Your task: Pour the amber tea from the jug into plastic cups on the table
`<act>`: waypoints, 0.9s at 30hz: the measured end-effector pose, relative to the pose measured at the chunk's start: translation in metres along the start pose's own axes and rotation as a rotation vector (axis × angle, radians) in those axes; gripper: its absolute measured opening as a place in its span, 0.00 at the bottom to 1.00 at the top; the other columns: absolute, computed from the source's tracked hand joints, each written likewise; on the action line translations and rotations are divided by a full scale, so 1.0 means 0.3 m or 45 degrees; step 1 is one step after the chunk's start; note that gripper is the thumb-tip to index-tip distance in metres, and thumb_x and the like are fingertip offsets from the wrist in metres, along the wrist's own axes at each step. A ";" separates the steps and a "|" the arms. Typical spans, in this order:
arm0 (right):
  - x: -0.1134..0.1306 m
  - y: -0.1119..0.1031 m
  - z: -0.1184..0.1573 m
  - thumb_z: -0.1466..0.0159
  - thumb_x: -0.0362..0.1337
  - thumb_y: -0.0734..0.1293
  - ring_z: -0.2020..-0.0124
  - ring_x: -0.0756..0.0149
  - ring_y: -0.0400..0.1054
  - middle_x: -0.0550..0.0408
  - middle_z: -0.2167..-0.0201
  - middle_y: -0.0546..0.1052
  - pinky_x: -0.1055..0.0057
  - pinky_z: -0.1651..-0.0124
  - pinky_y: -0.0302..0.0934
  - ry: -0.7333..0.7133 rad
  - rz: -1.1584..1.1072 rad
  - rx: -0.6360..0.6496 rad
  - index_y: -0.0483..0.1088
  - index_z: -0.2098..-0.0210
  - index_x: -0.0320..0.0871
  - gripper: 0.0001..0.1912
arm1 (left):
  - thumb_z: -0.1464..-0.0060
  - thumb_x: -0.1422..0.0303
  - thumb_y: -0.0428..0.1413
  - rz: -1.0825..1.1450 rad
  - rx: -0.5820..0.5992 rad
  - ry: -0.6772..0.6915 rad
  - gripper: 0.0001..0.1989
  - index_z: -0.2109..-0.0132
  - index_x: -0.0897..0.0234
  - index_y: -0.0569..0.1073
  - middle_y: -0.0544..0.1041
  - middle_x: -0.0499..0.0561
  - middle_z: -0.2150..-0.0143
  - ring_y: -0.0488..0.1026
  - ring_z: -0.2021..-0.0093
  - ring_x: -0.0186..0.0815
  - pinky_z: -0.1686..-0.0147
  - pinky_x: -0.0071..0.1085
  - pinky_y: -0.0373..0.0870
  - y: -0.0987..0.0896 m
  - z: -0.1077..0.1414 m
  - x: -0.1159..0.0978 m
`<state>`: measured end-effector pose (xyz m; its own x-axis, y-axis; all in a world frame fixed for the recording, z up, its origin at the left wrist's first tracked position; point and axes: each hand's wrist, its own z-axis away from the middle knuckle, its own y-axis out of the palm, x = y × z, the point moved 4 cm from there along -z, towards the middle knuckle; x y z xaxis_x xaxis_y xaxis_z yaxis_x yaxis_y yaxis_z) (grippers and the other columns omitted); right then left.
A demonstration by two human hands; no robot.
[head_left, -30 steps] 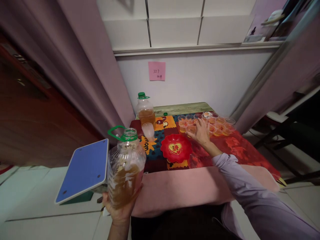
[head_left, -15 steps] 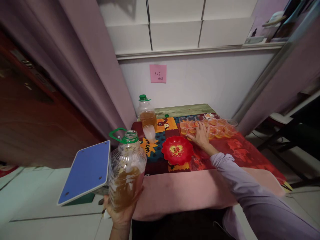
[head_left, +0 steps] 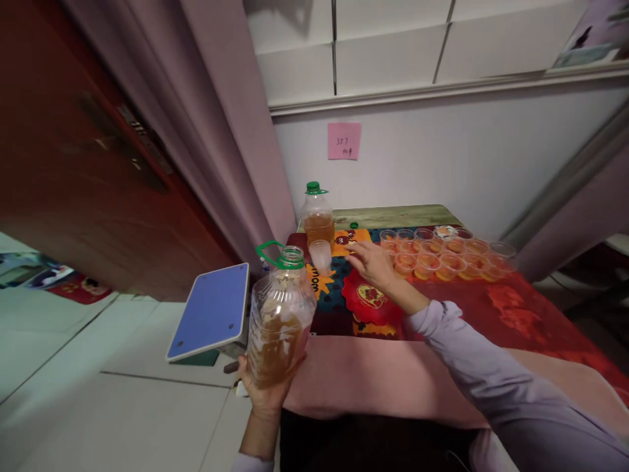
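Observation:
My left hand [head_left: 265,390] grips the lower part of a large clear plastic bottle [head_left: 281,328] of amber liquid, uncapped, with a green ring handle at its neck. Over the red scalloped bowl [head_left: 350,298], my right hand [head_left: 376,267] hangs with fingers stretched out and nothing in them. Its fingertips point toward a stack of clear plastic cups [head_left: 321,255]. Right of that hand stand several rows of clear cups [head_left: 427,265] with orange-looking liquid. Behind the stack is a second bottle [head_left: 319,226] with a green cap on.
A loose green cap [head_left: 354,225] lies near the table's back edge. The table has a patterned cover [head_left: 496,314] and a pink cloth [head_left: 373,373] along the front. A blue-topped stool [head_left: 211,308] stands at the left. A pink note [head_left: 344,141] is on the wall.
My right hand has left the rows of cups and moved left, over the red bowl toward the cup stack. The view has turned left. My left hand still holds the bottle.

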<state>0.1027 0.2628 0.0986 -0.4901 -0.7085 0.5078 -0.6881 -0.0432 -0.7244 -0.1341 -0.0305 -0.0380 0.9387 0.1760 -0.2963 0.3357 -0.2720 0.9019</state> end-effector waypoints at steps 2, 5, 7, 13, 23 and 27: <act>0.087 0.063 -0.062 0.24 0.44 0.66 0.42 0.47 0.75 0.43 0.42 0.81 0.55 0.39 0.68 -0.027 -0.001 0.129 0.81 0.39 0.49 0.19 | 0.29 0.40 0.41 -0.005 0.049 0.005 0.38 0.24 0.50 0.69 0.71 0.58 0.23 0.66 0.23 0.58 0.29 0.68 0.63 0.004 -0.005 0.005; 0.154 0.146 -0.140 0.25 0.39 0.67 0.42 0.49 0.76 0.44 0.38 0.79 0.58 0.42 0.70 0.025 0.141 0.301 0.78 0.35 0.50 0.21 | 0.29 0.41 0.41 -0.007 0.100 0.015 0.38 0.23 0.53 0.68 0.70 0.61 0.23 0.67 0.23 0.58 0.29 0.67 0.64 -0.004 -0.005 0.013; 0.169 0.182 -0.178 0.26 0.36 0.67 0.43 0.50 0.78 0.43 0.37 0.80 0.60 0.42 0.71 0.059 0.209 0.369 0.79 0.36 0.49 0.21 | 0.29 0.42 0.42 -0.022 0.071 0.040 0.37 0.23 0.52 0.68 0.71 0.60 0.24 0.68 0.24 0.57 0.30 0.66 0.65 -0.021 0.003 0.012; 0.177 0.208 -0.215 0.24 0.34 0.64 0.40 0.53 0.77 0.41 0.40 0.83 0.64 0.38 0.68 0.076 0.287 0.459 0.82 0.41 0.43 0.18 | 0.33 0.39 0.49 -0.187 -0.312 -0.047 0.32 0.30 0.43 0.76 0.78 0.56 0.29 0.72 0.27 0.58 0.29 0.68 0.62 -0.063 0.034 0.000; 0.176 0.188 -0.217 0.24 0.36 0.67 0.46 0.51 0.79 0.39 0.48 0.86 0.65 0.48 0.67 0.127 0.361 0.420 0.84 0.52 0.42 0.12 | 0.40 0.32 0.54 -0.324 -0.880 -0.034 0.32 0.44 0.45 0.85 0.86 0.54 0.40 0.78 0.34 0.59 0.38 0.63 0.73 -0.014 0.043 0.000; 0.165 0.189 -0.215 0.27 0.34 0.71 0.53 0.55 0.79 0.42 0.54 0.86 0.67 0.53 0.65 0.142 0.312 0.356 0.84 0.57 0.42 0.07 | 0.43 0.31 0.55 -0.336 -0.945 -0.006 0.33 0.45 0.45 0.84 0.86 0.55 0.41 0.78 0.35 0.59 0.39 0.64 0.73 -0.016 0.038 0.002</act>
<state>0.0049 0.2707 0.1128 -0.6874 -0.6416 0.3405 -0.3787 -0.0835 -0.9217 -0.1342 -0.0400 -0.0461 0.8364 0.1421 -0.5294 0.4089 0.4815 0.7752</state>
